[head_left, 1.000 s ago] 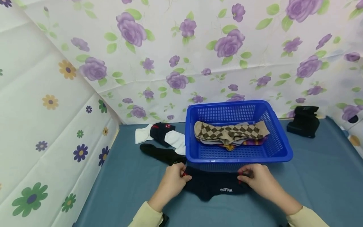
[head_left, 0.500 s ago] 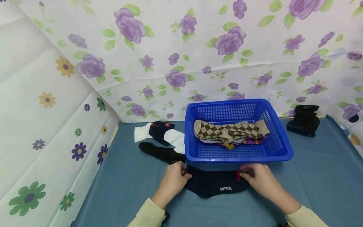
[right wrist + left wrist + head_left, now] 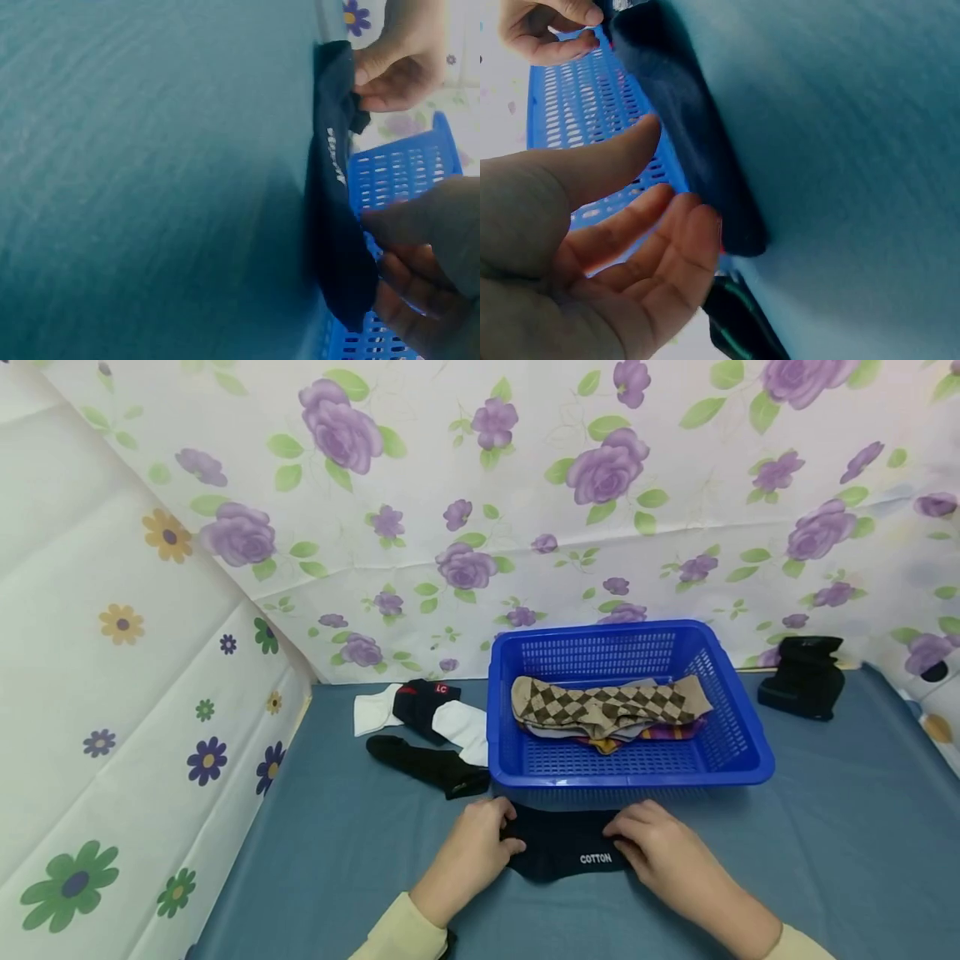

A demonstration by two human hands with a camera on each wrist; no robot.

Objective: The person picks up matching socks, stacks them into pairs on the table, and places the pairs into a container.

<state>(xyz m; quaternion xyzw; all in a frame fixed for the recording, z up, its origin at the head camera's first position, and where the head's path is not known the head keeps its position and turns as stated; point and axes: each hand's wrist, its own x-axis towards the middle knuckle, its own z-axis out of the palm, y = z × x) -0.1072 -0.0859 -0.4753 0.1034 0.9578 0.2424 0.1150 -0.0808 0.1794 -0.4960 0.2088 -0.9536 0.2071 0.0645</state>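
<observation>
A dark navy sock [image 3: 558,839] with white "COTTON" lettering lies flat on the blue-green cloth, just in front of the basket. My left hand [image 3: 472,852] is at its left end; in the left wrist view the thumb stands apart from the loosely bent fingers [image 3: 694,240], which touch or nearly touch the sock. Over the sock's right end lies my right hand [image 3: 663,852], its fingertips on the fabric. The right wrist view shows a gap between that hand's thumb [image 3: 386,221] and fingers. The sock's right end is partly hidden under this hand.
A blue plastic basket [image 3: 630,781] behind the sock holds an argyle sock [image 3: 607,706] over other folded socks. Left of it lie a black sock [image 3: 420,764], white socks [image 3: 461,731] and a navy sock [image 3: 420,714]. A black object [image 3: 802,681] stands at the back right.
Both hands pinched the sock's ends before; their fingers have now loosened. The right hand has moved left over the sock, and the left hand slightly right. The red marks are now covered.
</observation>
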